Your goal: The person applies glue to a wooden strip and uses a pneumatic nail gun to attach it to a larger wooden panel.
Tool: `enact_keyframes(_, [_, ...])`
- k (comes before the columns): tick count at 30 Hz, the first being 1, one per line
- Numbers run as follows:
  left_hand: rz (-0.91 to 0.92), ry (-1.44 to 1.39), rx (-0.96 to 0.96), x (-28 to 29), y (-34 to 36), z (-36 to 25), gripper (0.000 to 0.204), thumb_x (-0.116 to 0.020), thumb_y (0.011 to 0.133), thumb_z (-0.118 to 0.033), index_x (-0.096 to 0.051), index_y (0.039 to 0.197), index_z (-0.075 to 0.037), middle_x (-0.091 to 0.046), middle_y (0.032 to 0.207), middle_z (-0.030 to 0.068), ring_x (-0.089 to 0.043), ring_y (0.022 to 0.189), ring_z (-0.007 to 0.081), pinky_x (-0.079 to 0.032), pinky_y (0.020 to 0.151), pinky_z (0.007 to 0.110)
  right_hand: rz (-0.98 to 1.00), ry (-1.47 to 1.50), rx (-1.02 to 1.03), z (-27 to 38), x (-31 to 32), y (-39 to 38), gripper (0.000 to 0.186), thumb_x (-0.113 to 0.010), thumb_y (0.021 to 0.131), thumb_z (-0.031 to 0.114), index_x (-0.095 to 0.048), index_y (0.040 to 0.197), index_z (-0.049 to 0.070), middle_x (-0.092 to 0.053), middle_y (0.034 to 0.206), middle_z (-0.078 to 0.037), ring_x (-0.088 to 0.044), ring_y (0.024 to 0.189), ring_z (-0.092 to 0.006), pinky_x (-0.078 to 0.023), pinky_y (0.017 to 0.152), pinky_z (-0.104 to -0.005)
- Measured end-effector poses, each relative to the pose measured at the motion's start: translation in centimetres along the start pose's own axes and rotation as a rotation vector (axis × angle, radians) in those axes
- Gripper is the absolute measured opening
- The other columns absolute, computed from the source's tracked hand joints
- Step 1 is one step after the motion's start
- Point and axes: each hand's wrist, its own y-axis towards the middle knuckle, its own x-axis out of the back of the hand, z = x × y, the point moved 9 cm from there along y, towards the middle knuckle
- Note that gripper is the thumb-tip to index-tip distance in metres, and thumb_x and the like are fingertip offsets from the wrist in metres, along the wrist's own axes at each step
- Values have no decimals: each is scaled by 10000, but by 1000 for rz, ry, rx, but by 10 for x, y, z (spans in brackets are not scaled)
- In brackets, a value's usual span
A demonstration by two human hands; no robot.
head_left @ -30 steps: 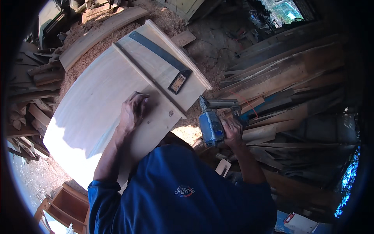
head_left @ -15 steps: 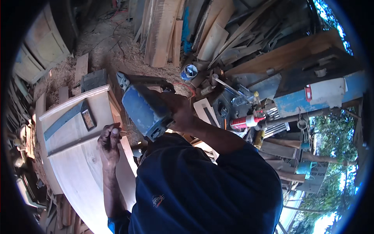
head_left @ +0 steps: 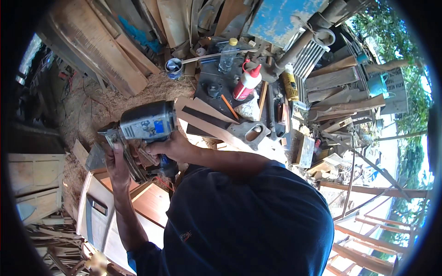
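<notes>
My right hand [head_left: 169,149] is wrapped round the handle of a nail gun [head_left: 146,123] with a grey-and-black head and blue parts, held in front of my chest. My left hand [head_left: 118,168] is closed at the gun's front end, by the nose and the long magazine; its fingertips are partly hidden. Below the gun lies a pale wooden cabinet [head_left: 126,237], with reddish-brown panels showing at its open side. A carpenter's square [head_left: 89,214] rests on the cabinet's pale face.
At right, a dark bench [head_left: 209,99] carries a red-and-white glue bottle [head_left: 246,83], a clear bottle [head_left: 227,57], a pencil [head_left: 229,106] and a handsaw [head_left: 248,134]. A small bucket [head_left: 174,68] stands on sawdust. Boards [head_left: 99,43] lean at the back left.
My view has swung right toward the bench. The nail gun has turned over and moved lower left, and my left hand, apart from it before, has come up to its front end.
</notes>
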Motion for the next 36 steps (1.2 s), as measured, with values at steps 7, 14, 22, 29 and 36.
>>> enact_keyframes(7, [-206, -20, 151, 0, -23, 32, 294, -456, 1057, -353, -563, 1000, -84, -585, 675, 37, -539, 503, 120, -438, 443, 251, -569, -1482, 83, 104, 207, -121, 166, -620, 869, 191, -714, 954, 85, -704, 879, -146, -697, 819, -326, -558, 726, -435])
enact_keyframes(14, [-147, -80, 190, -11, -44, 80, 375, -445, 1041, -481, -545, 1016, -121, -513, 593, 33, -485, 427, 144, -417, 383, 290, 78, -2109, 147, 37, 360, -224, 150, -627, 823, 289, -723, 938, 286, -581, 1107, -49, -616, 955, -286, -529, 741, -426])
enact_keyframes(22, [-81, -60, 207, -28, -66, 103, 408, -442, 1031, -514, -541, 987, -121, -499, 568, 35, -476, 410, 148, -412, 376, 299, 740, -2561, -148, -19, 379, -176, 268, -538, 952, 323, -599, 1175, 190, -595, 1209, -38, -554, 1111, -206, -493, 868, -418])
enact_keyframes(29, [-54, -76, 209, -26, -102, 124, 452, -444, 1022, -539, -546, 930, -109, -491, 548, 35, -476, 402, 149, -409, 375, 298, 723, -2533, 231, -1, 377, -197, 206, -627, 824, 214, -656, 1024, 173, -642, 1051, -44, -593, 1034, -271, -498, 917, -436])
enact_keyframes(36, [-81, -49, 152, -52, -122, 95, 515, -441, 997, -601, -530, 877, -109, -481, 525, 42, -491, 394, 163, -410, 377, 306, 485, -2465, 211, 38, 370, -225, 220, -638, 824, 287, -652, 1043, 270, -624, 1041, -12, -563, 1137, -247, -452, 996, -408])
